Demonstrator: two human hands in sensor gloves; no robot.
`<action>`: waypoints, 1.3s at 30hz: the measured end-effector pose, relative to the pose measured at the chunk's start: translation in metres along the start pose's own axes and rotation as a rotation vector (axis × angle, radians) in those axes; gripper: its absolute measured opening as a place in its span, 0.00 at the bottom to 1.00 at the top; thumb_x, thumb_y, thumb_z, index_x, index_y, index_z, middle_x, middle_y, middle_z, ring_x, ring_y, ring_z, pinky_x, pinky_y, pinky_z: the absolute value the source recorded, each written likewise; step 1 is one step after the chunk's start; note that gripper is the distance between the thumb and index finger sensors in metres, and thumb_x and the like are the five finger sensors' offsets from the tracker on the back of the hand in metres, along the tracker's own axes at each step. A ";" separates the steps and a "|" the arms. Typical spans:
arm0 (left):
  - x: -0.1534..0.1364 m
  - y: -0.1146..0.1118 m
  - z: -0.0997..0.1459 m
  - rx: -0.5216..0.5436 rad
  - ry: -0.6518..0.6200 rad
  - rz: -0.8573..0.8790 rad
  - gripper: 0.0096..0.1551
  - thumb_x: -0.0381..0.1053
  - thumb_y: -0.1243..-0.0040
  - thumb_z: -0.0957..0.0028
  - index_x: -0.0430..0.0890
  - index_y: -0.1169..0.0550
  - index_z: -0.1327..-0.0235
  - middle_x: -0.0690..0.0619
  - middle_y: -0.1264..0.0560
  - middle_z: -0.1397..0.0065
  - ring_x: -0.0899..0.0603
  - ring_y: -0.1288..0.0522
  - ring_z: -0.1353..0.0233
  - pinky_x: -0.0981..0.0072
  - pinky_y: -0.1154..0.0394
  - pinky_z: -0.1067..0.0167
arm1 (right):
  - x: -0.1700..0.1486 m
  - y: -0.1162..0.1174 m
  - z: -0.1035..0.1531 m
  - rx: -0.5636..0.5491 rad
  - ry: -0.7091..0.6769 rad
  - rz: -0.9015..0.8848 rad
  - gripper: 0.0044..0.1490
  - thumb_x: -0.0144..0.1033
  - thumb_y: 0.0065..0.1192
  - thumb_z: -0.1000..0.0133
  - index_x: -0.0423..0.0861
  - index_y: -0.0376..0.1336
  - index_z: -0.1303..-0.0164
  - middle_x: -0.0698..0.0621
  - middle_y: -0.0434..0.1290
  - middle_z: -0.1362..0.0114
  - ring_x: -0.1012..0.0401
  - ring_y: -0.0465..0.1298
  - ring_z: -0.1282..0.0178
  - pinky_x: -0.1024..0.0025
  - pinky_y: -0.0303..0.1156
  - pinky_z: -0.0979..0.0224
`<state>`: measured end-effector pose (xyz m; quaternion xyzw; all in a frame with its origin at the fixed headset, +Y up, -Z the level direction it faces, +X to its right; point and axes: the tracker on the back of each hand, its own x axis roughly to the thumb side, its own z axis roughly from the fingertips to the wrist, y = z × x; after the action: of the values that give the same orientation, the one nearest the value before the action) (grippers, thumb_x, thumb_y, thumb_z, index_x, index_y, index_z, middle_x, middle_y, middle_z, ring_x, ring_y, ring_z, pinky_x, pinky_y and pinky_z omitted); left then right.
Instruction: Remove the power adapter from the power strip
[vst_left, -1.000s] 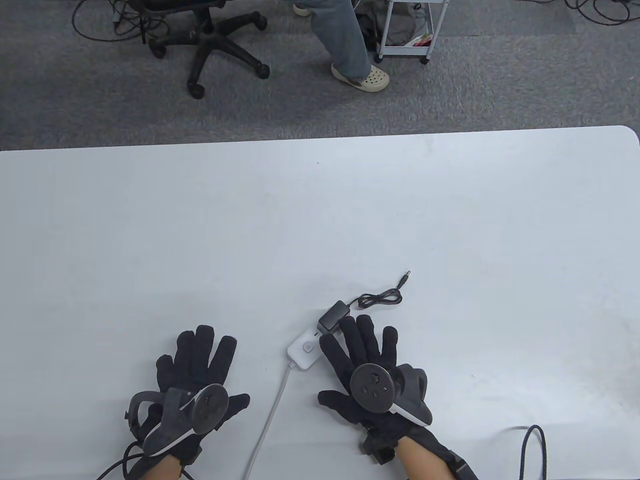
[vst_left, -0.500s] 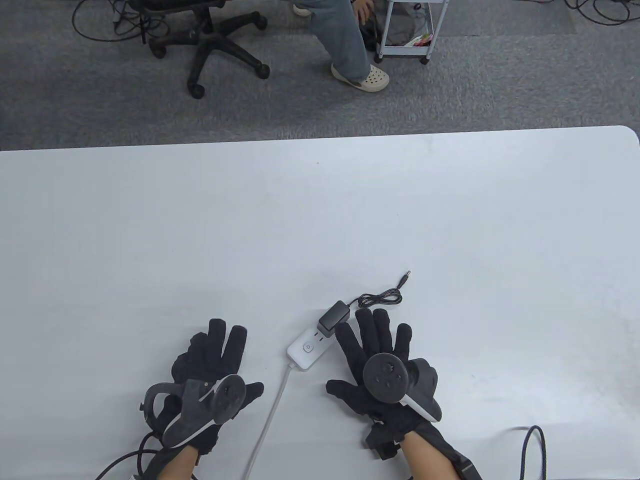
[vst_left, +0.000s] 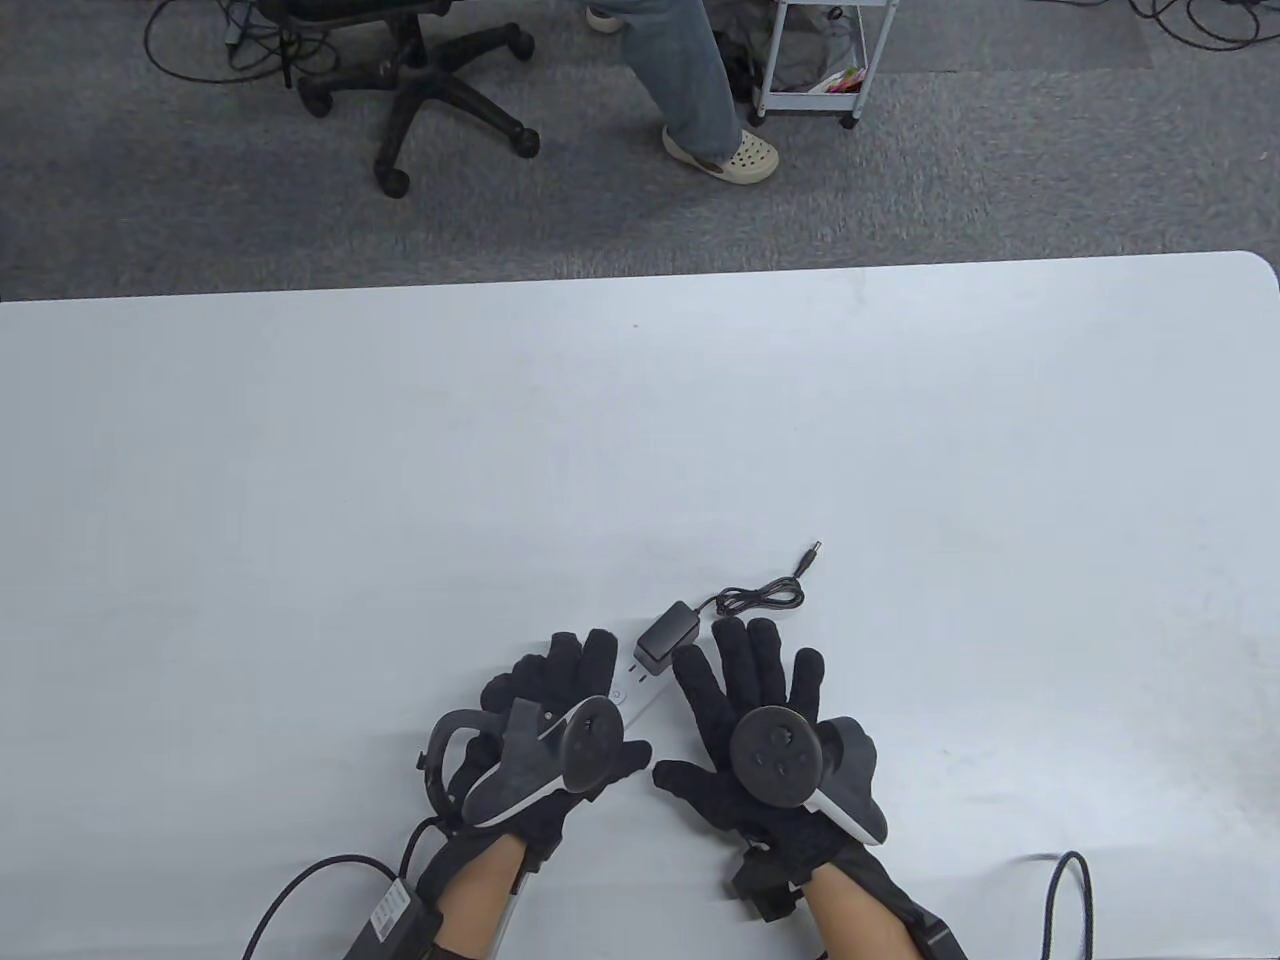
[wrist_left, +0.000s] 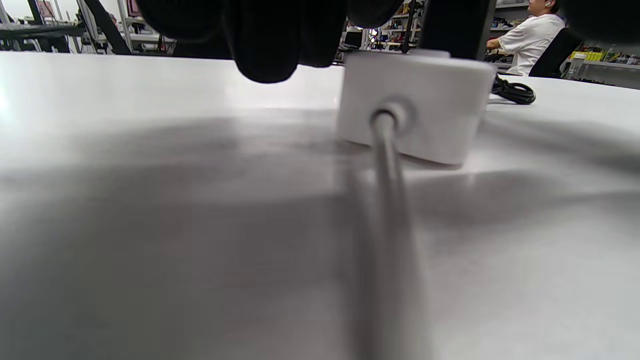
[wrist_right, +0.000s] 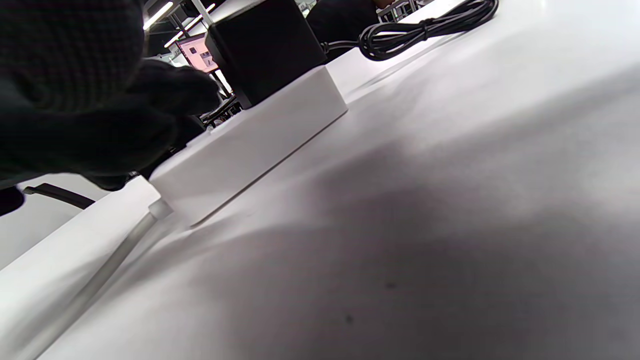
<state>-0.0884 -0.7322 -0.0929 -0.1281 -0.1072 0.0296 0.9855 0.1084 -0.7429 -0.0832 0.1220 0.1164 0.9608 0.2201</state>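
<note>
One power adapter (vst_left: 665, 634), black, plugged upright into far end of white power strip (vst_left: 640, 690), near table's (vst_left: 640, 420) front edge; its cord bundle (vst_left: 762, 598) lies just beyond. Left hand (vst_left: 545, 715) over strip's near end, fingers spread, seemingly pressing down, contact not clear. Right hand (vst_left: 760, 700) flat and open beside strip, grasping nothing, fingertips just beside adapter. Risks: strip looks light, so if left hand isn't holding firm it lifts with the adapter; a tilted pull could jam the prongs; right hand could snag the cord; strip's white cable (wrist_left: 390, 210) may drag.
</note>
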 end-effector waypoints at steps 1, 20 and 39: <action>0.003 -0.001 -0.004 0.000 0.009 -0.002 0.62 0.81 0.46 0.63 0.52 0.45 0.18 0.46 0.36 0.17 0.38 0.31 0.28 0.42 0.38 0.31 | 0.000 0.000 0.000 0.006 0.002 0.000 0.61 0.70 0.60 0.61 0.73 0.28 0.32 0.57 0.24 0.16 0.57 0.23 0.16 0.45 0.18 0.22; 0.004 -0.007 -0.015 0.000 0.093 -0.033 0.51 0.75 0.40 0.58 0.47 0.34 0.27 0.48 0.27 0.31 0.44 0.25 0.43 0.48 0.32 0.37 | -0.005 -0.006 -0.001 -0.014 0.022 -0.048 0.61 0.70 0.61 0.61 0.73 0.28 0.32 0.57 0.24 0.16 0.57 0.23 0.16 0.45 0.18 0.22; -0.076 -0.008 0.072 -0.052 -0.144 0.052 0.51 0.69 0.30 0.65 0.50 0.30 0.28 0.48 0.25 0.30 0.40 0.24 0.40 0.42 0.33 0.36 | -0.005 0.006 -0.005 0.076 0.046 -0.020 0.61 0.71 0.60 0.61 0.72 0.28 0.31 0.56 0.24 0.16 0.57 0.24 0.16 0.44 0.19 0.22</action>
<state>-0.1777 -0.7289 -0.0378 -0.1539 -0.1752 0.0614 0.9705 0.1094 -0.7512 -0.0874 0.1071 0.1588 0.9560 0.2221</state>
